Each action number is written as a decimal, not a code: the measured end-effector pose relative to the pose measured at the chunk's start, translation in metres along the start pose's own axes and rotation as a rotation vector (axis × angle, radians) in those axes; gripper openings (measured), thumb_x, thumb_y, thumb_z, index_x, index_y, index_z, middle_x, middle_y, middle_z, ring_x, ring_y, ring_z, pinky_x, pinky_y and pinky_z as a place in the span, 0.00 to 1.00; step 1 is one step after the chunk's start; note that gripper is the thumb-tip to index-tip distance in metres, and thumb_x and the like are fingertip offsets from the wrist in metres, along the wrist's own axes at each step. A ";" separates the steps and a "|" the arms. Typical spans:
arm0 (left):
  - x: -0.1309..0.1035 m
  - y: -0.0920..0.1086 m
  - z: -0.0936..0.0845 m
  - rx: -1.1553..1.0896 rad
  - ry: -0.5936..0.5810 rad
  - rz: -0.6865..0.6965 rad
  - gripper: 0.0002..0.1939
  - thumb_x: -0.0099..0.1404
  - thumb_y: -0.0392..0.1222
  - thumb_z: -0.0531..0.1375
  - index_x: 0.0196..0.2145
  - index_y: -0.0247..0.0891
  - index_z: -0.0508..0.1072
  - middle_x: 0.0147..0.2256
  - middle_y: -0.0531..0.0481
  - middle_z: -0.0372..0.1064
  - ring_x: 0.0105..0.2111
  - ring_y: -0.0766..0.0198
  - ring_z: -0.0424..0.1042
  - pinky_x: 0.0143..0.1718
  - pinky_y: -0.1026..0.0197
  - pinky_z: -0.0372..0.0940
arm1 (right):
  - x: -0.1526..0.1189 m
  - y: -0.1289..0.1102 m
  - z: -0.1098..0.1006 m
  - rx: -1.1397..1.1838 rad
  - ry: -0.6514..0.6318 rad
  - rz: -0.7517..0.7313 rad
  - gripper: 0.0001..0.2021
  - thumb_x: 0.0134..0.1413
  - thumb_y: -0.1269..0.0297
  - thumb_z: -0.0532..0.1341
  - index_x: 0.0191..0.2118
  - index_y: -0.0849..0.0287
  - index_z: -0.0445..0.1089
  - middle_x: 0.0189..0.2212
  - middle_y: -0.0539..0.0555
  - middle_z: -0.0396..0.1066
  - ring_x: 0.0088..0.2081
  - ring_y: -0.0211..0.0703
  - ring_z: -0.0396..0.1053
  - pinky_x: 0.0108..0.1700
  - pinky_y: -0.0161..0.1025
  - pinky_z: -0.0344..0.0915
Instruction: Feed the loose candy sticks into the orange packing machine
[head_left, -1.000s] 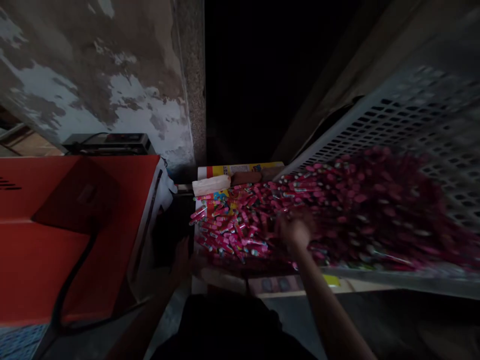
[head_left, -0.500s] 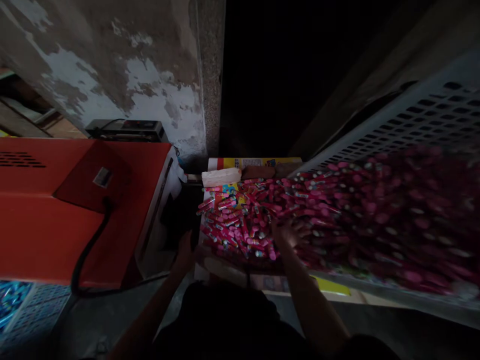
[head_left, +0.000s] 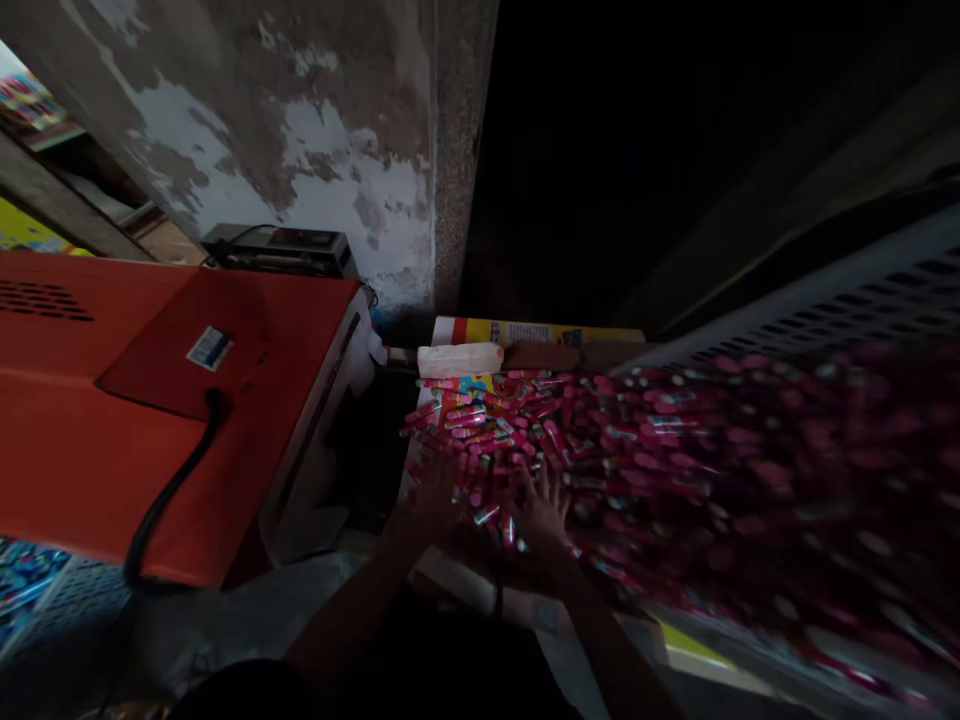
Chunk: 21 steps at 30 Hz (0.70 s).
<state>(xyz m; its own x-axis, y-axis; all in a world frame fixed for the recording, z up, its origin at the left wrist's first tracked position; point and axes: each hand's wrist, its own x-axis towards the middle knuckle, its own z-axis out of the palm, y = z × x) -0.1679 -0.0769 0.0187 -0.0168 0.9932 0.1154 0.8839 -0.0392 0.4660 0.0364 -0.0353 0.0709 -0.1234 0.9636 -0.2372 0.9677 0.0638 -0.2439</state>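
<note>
A heap of small pink tubes (head_left: 555,430) with pale caps covers the work surface and runs back into a grey perforated crate (head_left: 795,290) on the right. My left hand (head_left: 435,490) lies over the near left edge of the heap, blurred and dim, its fingers hard to make out. To its right, my right hand (head_left: 544,508) rests on the tubes with its fingers spread, holding nothing. Printed yellow and red sheeting (head_left: 461,330) shows beneath and behind the tubes.
A red machine (head_left: 300,330) with a black cable (head_left: 176,480) stands on the left. Behind the heap lies a pale wrapped block (head_left: 460,360). A crate of blue items (head_left: 86,590) is at the lower left, and a peeling wall (head_left: 337,150) rises behind.
My left hand has moved right and forward onto the tubes. My right hand has shifted left and nearer to me, its fingers now pointing forward. The view has turned slightly.
</note>
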 end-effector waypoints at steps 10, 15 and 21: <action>0.045 -0.012 0.035 0.147 -0.104 -0.036 0.38 0.63 0.52 0.58 0.66 0.35 0.54 0.68 0.33 0.45 0.68 0.38 0.40 0.65 0.31 0.35 | 0.058 -0.038 0.059 -0.177 0.095 -0.045 0.39 0.57 0.40 0.53 0.69 0.54 0.48 0.70 0.68 0.35 0.69 0.72 0.35 0.61 0.75 0.37; 0.053 -0.079 0.000 0.162 -0.220 0.005 0.44 0.60 0.58 0.60 0.67 0.35 0.54 0.68 0.35 0.46 0.68 0.38 0.39 0.65 0.35 0.35 | 0.055 -0.074 0.051 -0.159 0.035 -0.168 0.37 0.58 0.43 0.53 0.68 0.60 0.52 0.69 0.69 0.40 0.68 0.73 0.36 0.60 0.74 0.40; 0.047 -0.136 -0.037 0.202 -0.223 -0.012 0.40 0.60 0.52 0.61 0.65 0.33 0.56 0.68 0.33 0.43 0.69 0.37 0.34 0.65 0.33 0.35 | 0.108 -0.112 0.015 -0.160 -0.042 -0.348 0.20 0.64 0.65 0.49 0.55 0.59 0.70 0.61 0.65 0.60 0.59 0.59 0.58 0.58 0.56 0.56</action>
<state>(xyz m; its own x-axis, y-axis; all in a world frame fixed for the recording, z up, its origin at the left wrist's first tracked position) -0.3057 -0.0288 -0.0068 0.0558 0.9939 -0.0951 0.9598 -0.0272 0.2793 -0.0885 0.0580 0.0583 -0.4560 0.8659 -0.2056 0.8881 0.4279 -0.1679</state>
